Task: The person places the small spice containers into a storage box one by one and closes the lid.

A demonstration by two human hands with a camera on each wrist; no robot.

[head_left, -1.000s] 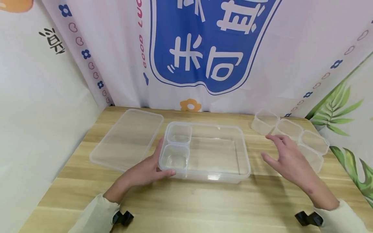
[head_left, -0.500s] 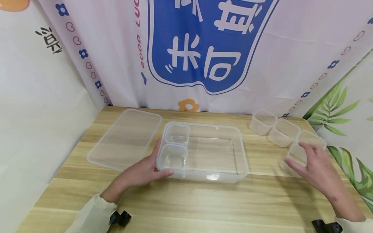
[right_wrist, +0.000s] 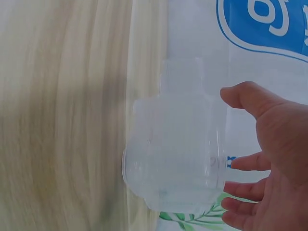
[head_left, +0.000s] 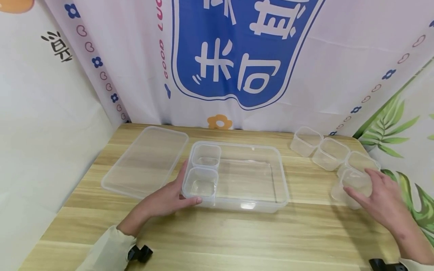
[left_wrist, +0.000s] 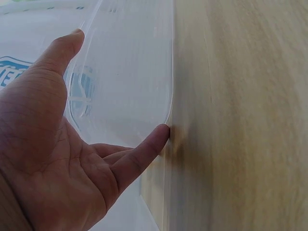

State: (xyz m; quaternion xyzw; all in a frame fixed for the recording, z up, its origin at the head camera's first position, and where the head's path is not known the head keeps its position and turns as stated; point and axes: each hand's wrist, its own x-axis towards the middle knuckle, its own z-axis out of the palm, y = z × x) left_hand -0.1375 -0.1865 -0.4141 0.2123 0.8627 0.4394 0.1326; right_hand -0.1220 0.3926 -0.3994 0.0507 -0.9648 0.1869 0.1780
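Note:
A large clear plastic food container [head_left: 251, 180] sits on the table, with two small clear inner boxes [head_left: 202, 184] standing along its left side. My left hand [head_left: 166, 199] holds its front left corner, thumb along the front wall and fingers round the left side. In the left wrist view the little finger touches the bottom of the container. On the right, my right hand [head_left: 386, 195] has its thumb and fingers spread around the nearest small clear box [head_left: 350, 192]. In the right wrist view a gap shows between the fingertips and the box [right_wrist: 178, 149].
More small clear boxes [head_left: 330, 155] stand in a slanting row at the back right. A flat translucent lid [head_left: 145, 162] lies left of the container. Printed curtains [head_left: 217, 109] hang along the back and sides of the wooden table [head_left: 237, 241].
My right hand has moved right and toward the front, from beside the row of small boxes to the nearest one. The left hand stays on the container's corner.

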